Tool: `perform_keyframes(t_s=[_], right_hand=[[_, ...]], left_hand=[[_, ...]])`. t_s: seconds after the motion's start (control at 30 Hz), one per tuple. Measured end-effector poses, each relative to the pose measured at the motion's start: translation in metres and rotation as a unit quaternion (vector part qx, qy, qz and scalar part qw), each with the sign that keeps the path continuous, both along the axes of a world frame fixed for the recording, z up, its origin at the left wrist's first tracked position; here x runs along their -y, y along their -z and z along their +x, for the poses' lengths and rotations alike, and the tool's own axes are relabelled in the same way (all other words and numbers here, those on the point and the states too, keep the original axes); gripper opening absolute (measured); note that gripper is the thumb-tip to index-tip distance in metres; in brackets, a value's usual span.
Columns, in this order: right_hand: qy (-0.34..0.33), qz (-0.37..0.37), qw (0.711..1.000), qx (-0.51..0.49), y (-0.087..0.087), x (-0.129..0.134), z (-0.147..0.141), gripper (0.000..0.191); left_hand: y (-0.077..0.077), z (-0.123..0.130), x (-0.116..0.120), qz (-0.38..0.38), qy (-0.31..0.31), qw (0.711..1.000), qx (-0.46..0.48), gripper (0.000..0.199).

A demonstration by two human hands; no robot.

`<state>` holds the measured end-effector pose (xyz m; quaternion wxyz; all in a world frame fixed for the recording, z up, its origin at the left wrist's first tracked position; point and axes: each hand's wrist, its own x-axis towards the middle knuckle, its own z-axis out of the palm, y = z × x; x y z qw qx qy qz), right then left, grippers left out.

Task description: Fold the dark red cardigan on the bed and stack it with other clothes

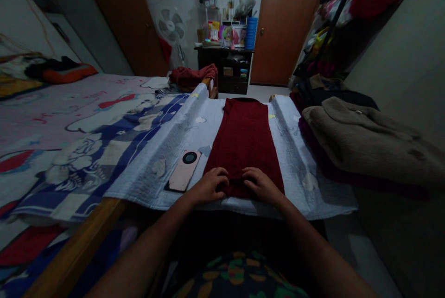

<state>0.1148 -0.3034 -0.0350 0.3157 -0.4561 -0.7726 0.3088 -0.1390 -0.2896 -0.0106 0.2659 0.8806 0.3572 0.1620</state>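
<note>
A dark red garment [245, 136], folded into a long strip, lies lengthwise on a light blue quilted cover [160, 203]. My left hand [209, 185] is at the near left part of the garment, its fingers curled onto the cloth and the thumb nearer to me. On the near right part, my right hand [263, 186] has its fingers bent over the same cloth. A crosswise crease shows between the two hands. Left of the garment, a pale pink phone [183, 173] with a round black camera lies face down.
A bed [83, 117] with patterned bedding adjoins on the left, with a wooden rail [79, 247]. Folded coats [365, 140] are piled at the right. Reddish cloth [191, 77] lies at the far left corner. Behind stand a fan [172, 24] and a dark cabinet [224, 71].
</note>
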Motion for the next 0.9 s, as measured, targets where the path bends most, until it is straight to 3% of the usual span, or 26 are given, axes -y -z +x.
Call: perform_keyframes(t_s=[0.17,0.33,0.5,0.6,0.77,0.9], right_hand=[[-0.029,-0.004,0.999,0.019,-0.005,0.001,0.003,0.037],[-0.03,-0.001,0.999,0.017,-0.005,0.0,0.002,0.042],[-0.017,0.015,1.0,0.004,-0.001,0.002,0.0,0.036],[-0.011,0.02,1.0,-0.007,-0.002,0.002,-0.001,0.03],[-0.002,0.031,0.999,-0.038,-0.002,0.001,-0.002,0.021],[-0.018,0.042,0.999,0.01,-0.003,0.004,-0.001,0.024]], left_hand=[[-0.001,0.007,0.006,0.049,-0.034,0.998,0.019,0.017],[0.005,0.017,0.013,0.091,-0.088,0.988,0.083,0.018],[0.016,0.023,0.017,0.13,-0.058,0.989,0.025,0.021],[0.015,0.023,0.017,0.143,-0.049,0.989,0.006,0.023],[0.008,0.022,0.017,0.153,-0.063,0.986,0.004,0.047],[0.008,0.02,0.015,0.131,-0.062,0.989,0.005,0.065]])
